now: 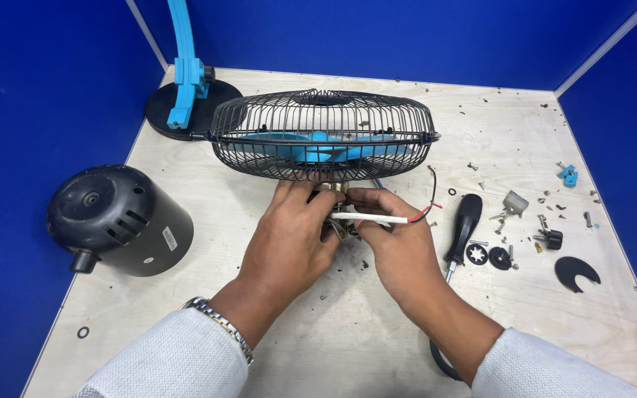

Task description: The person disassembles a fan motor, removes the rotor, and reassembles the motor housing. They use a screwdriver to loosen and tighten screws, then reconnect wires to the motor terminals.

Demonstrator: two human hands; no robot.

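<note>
A plywood table [348, 332] sits boxed in by blue partition walls [38, 96] on three sides, its near edge open toward the person. At the centre, a fan head [324, 135] with a black wire cage encloses blue blades [311, 146]. Both hands work just under it at 6 o'clock. The left hand [291, 239] curls around the motor parts below the cage; how firmly it grips cannot be told. The right hand [394, 239] pinches a white sleeved wire [374, 218] between fingertips. At 9 o'clock lies a black motor cover [116, 221], well apart. At 11 o'clock stands the blue stand [186, 74]. At 3 o'clock lie a screwdriver [464, 225] and scattered screws [540, 221]; bare board remains near the front corners.
</note>
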